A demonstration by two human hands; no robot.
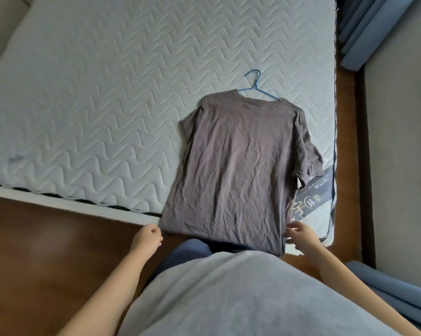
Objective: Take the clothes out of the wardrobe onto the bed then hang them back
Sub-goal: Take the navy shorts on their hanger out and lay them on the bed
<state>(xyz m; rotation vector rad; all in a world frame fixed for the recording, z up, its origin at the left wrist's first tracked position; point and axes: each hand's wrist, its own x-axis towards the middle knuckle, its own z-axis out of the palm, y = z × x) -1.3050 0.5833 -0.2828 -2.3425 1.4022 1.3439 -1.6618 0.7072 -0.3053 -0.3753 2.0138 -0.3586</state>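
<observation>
A grey-brown T-shirt (241, 166) lies flat on the bed's white quilted mattress (95, 105), still on a blue wire hanger (255, 86) whose hook sticks out above the collar. The shirt's hem hangs over the mattress's near edge. My left hand (147, 237) hovers by the hem's left corner with its fingers curled and nothing in them. My right hand (301, 235) is at the hem's right corner, fingers spread and loose, touching or just off the cloth. No wardrobe is in view.
A dark wooden bed frame (47, 226) runs along the near side and the right side of the mattress. Blue curtains (364, 32) hang at the upper right, and more blue cloth (398, 292) lies at the lower right. My grey top fills the bottom.
</observation>
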